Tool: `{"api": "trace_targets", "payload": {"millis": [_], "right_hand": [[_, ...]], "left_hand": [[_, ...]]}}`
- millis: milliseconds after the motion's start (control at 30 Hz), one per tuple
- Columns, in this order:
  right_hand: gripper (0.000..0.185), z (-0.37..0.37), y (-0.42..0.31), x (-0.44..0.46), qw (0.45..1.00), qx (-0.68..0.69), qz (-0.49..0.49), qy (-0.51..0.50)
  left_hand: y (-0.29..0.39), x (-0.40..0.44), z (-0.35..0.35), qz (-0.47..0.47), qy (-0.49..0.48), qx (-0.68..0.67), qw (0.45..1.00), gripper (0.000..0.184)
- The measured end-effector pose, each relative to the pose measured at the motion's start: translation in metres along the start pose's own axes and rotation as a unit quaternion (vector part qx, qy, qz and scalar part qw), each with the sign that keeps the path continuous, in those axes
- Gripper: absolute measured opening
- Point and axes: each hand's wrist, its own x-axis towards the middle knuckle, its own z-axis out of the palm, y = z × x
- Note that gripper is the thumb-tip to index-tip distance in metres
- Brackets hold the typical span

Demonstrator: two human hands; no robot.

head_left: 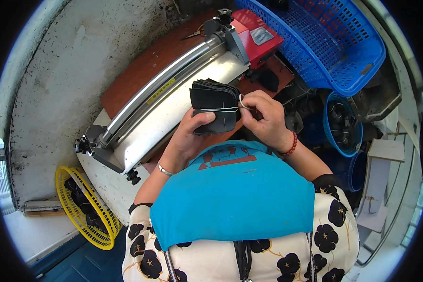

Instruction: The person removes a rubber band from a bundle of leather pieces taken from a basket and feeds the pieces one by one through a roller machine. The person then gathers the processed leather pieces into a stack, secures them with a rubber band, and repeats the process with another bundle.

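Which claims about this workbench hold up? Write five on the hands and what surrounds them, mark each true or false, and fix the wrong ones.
1. The left hand grips the black stack. True.
2. The right hand pinches a pair of scissors. False: its fingers are at a loop of white cord beside the stack.
3. The yellow basket holds dark pieces. True.
4. The red beaded bracelet is on the left wrist. False: it is on the right; the left wrist wears a silver-coloured bangle.
5. The apron is blue. True.
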Motion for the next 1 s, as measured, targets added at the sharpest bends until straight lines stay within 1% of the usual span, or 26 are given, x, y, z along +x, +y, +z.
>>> {"api": "trace_targets", "payload": {"millis": [67,100,167,200,267,400,467,600,700,767,800,867,900,967,1000], "right_hand": [[0.02,0.005,0.006,-0.001,0.994,-0.027,-0.087,0.058],[0.02,0.004,0.006,-0.001,0.994,-0.025,-0.088,0.058],[0.021,0.001,0.006,-0.001,0.99,-0.065,-0.112,0.047],[0.021,0.0,0.004,0.0,0.99,-0.065,-0.113,0.048],[0.022,-0.003,0.0,0.002,0.99,-0.075,-0.117,0.017],[0.022,-0.008,0.0,0.0,0.994,-0.07,-0.088,-0.003],[0.02,-0.011,0.0,-0.001,0.998,0.053,-0.032,-0.026],[0.017,-0.014,0.002,-0.004,0.997,0.048,-0.02,-0.052],[0.013,-0.014,0.004,-0.005,0.995,0.082,-0.006,-0.048],[0.009,-0.016,0.004,-0.006,0.987,0.149,-0.003,-0.059],[0.009,-0.017,0.002,-0.007,0.987,0.149,-0.002,-0.059],[0.005,-0.024,0.0,-0.009,0.943,0.291,0.115,-0.113],[0.005,-0.03,0.003,-0.006,0.943,0.291,0.115,-0.112],[0.011,-0.042,0.015,0.005,0.932,0.281,0.029,-0.225],[0.023,-0.043,0.015,0.008,0.937,0.259,0.033,-0.231]], "left_hand": [[-0.001,-0.002,-0.004,-0.02,-0.005,0.0,1.0,0.043],[0.0,-0.004,-0.002,-0.02,-0.004,0.001,1.0,0.043],[0.003,-0.006,0.002,-0.015,-0.005,0.041,0.999,0.043],[0.004,-0.006,0.003,-0.014,-0.005,0.042,0.999,0.043],[0.004,-0.006,0.002,-0.032,-0.023,0.025,0.999,0.047],[0.003,-0.009,0.006,-0.047,-0.03,0.011,0.998,0.044],[0.001,-0.009,0.009,-0.039,-0.003,-0.026,0.999,0.046],[0.0,-0.009,0.008,-0.054,-0.019,-0.047,0.997,0.047],[-0.002,-0.008,0.004,-0.049,0.011,-0.042,0.998,0.047],[-0.003,-0.005,-0.011,-0.088,-0.049,-0.067,0.993,0.05],[-0.002,-0.006,-0.009,-0.088,-0.049,-0.067,0.993,0.05],[0.0,-0.009,-0.001,-0.063,-0.021,-0.033,0.997,0.051],[-0.003,-0.01,0.002,-0.064,-0.021,-0.033,0.997,0.051],[-0.008,-0.012,0.008,-0.081,0.016,-0.04,0.996,0.052],[-0.008,-0.011,0.006,-0.084,0.015,-0.038,0.996,0.052]]}}
